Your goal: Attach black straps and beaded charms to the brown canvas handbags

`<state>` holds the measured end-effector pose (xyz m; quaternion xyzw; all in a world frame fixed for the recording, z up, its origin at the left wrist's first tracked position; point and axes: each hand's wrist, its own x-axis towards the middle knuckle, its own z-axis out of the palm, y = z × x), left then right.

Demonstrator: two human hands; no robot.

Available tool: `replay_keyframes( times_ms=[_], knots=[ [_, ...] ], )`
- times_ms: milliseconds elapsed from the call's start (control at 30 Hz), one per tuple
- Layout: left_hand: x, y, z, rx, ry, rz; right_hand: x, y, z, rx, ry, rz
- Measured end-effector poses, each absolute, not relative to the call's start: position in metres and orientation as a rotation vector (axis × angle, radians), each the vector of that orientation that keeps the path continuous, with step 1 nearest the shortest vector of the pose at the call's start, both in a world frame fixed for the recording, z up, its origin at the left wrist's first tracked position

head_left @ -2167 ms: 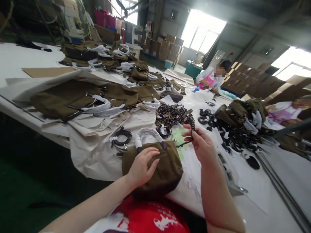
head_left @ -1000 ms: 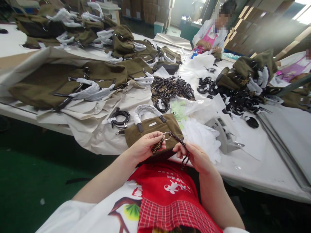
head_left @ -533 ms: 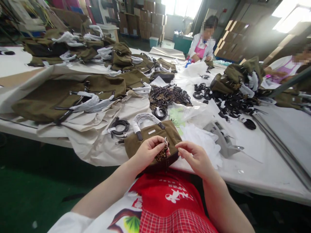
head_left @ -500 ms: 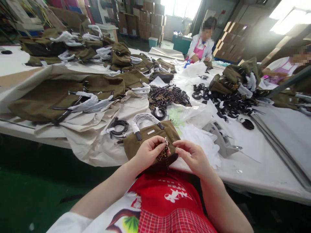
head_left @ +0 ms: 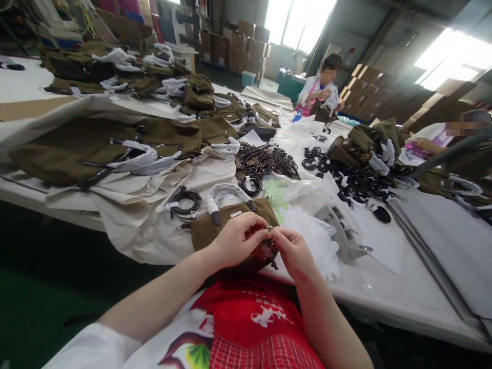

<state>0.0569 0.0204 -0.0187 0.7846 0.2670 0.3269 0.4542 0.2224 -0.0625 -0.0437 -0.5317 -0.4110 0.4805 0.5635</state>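
Note:
An olive handbag [head_left: 205,228] with white-wrapped handles [head_left: 226,190] lies at the table's front edge, beneath both hands. My left hand [head_left: 239,240] is closed in a pinch on a small leopard-print charm [head_left: 265,251] with a dark cord, partly hidden behind the fingers. At its top is a metal ring [head_left: 270,228]. The fingertips of my right hand [head_left: 294,250] pinch this ring, meeting those of my left. Whether the ring is joined to the bag cannot be made out.
Coiled black straps [head_left: 185,203] lie left of the bag. Beyond it is a heap of leopard-print and black cords [head_left: 265,161]. Olive bags [head_left: 161,136] cover the left side, and a grey tape dispenser [head_left: 346,238] stands at right. Co-workers [head_left: 313,95] sit across the table.
My right hand has moved in from the right and now pinches the ring beside my left fingertips. The co-worker across the table has lifted a bag. The view has shifted slightly.

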Motion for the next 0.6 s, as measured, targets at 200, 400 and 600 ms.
replay_keyframes(
  times_ms=[200,400,600],
  knots=[
    [0.065,0.024,-0.013,1.633,0.532,0.733,0.219,-0.064,-0.037,-0.995,-0.875,1.333],
    [0.068,0.018,-0.009,1.267,0.413,0.651,0.22,-0.064,-0.037,-0.912,-0.792,1.559],
    [0.067,0.024,-0.021,1.247,0.478,0.633,0.22,-0.057,-0.037,-0.911,-0.734,1.691]
  ],
)
